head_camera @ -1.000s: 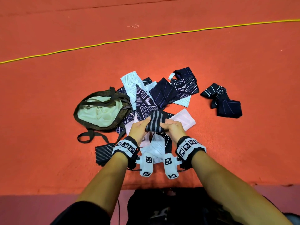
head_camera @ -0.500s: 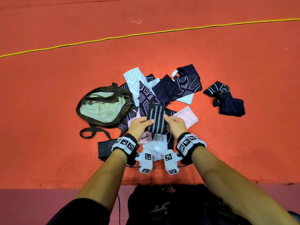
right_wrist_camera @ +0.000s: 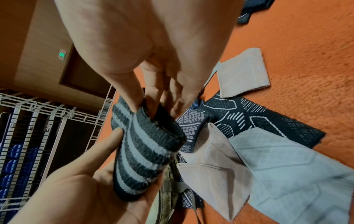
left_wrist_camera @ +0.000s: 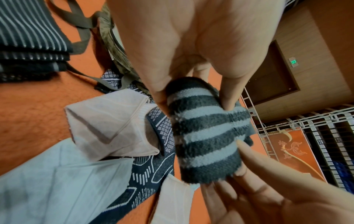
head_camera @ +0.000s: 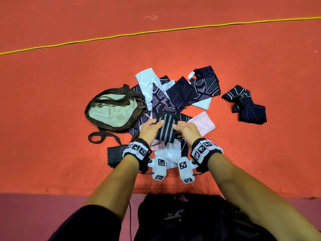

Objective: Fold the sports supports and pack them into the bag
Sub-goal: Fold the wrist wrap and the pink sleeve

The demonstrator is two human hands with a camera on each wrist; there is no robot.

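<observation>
Above the pile of supports (head_camera: 175, 101) on the red floor, the left hand (head_camera: 149, 128) and right hand (head_camera: 188, 129) pinch the striped support (head_camera: 166, 128) mid-fold, and next it likely needs pressing flat, then going into the open bag (head_camera: 111, 110) nearby.

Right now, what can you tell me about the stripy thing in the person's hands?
The striped support is a dark grey knitted band with pale grey stripes running along it, fuzzy and stretchy-looking. It is doubled over, with layered edges showing at one end in the right wrist view. Both hands hold it up above the pile on the orange floor: the left hand pinches its left edge, the right hand pinches its right edge. It is not in the bag yet.
</observation>
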